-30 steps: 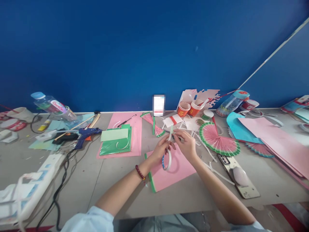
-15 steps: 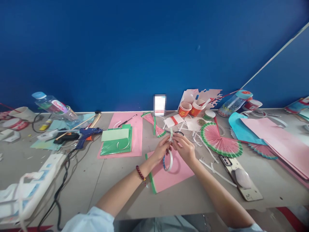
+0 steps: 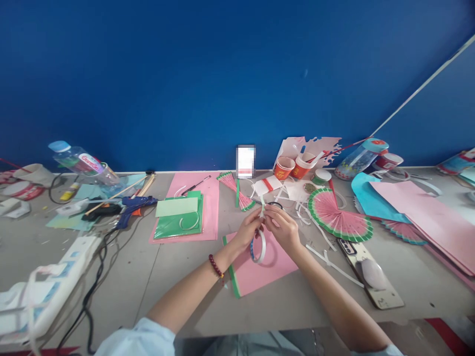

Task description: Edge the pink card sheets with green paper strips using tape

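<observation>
My left hand and my right hand meet over the pink paper sheet, which has a green strip along its left edge. Both hands are closed, fingertips pinching a pale strip of tape whose end sticks up between them. Below the fingers hangs a tape roll, white with a blue inner ring, on the left hand's side. The fingers partly hide where strip and roll join. Just beyond the right hand, scissors lie mostly covered. A folded pink-and-green paper fan rests behind the hands.
On the right are a watermelon-patterned fan, a phone with a mouse-like object on it, and white strips. Paper cups stand at the back. Leftward lie green papers, a glue gun, and a power strip.
The pale strip's upper end has shifted slightly up and left. Both hands stay almost in place, the right one's fingers moving a little left. The roll hangs as before.
</observation>
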A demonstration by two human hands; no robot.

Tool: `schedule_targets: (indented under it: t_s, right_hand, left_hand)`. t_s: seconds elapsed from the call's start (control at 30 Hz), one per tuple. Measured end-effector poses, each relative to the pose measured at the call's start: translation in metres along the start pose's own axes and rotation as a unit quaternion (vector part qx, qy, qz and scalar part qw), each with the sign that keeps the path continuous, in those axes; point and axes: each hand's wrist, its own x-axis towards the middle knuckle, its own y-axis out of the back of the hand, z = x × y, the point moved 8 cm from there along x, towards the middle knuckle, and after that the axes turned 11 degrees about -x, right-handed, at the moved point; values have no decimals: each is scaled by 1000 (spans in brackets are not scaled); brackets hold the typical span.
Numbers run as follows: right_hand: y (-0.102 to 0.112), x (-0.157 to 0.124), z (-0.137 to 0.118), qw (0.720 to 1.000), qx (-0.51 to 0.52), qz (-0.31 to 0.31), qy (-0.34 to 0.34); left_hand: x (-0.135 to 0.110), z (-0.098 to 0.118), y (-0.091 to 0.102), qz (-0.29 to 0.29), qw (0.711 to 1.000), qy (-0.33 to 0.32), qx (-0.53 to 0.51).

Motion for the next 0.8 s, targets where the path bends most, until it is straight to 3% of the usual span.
schedule_targets:
  t_s: [0.23, 0.37, 0.47, 0.53, 0.67, 0.8]
  right_hand:
    - [-3, 0, 2, 999, 19, -25, -24]
    - [-3, -4, 20, 987, 64, -21, -147]
    - [-3, -10, 43, 942, 170, 3, -290]
    - [-3, -13, 55, 905, 242, 31, -350]
    - [-2, -13, 68, 864, 306, 69, -394]
    - [-13, -16, 74, 825, 376, 40, -421]
  left_hand:
    - [-1, 1, 0, 1, 1000, -2, -9]
    - [-2, -2, 1, 10, 1000, 26, 0]
    - [-2, -1, -2, -3, 1000, 31, 3]
    - [-2, 0, -5, -17, 999, 27, 5]
    - [-1, -2, -4, -17, 999, 26, 11]
    - [0, -5, -4, -22, 1000, 21, 6]
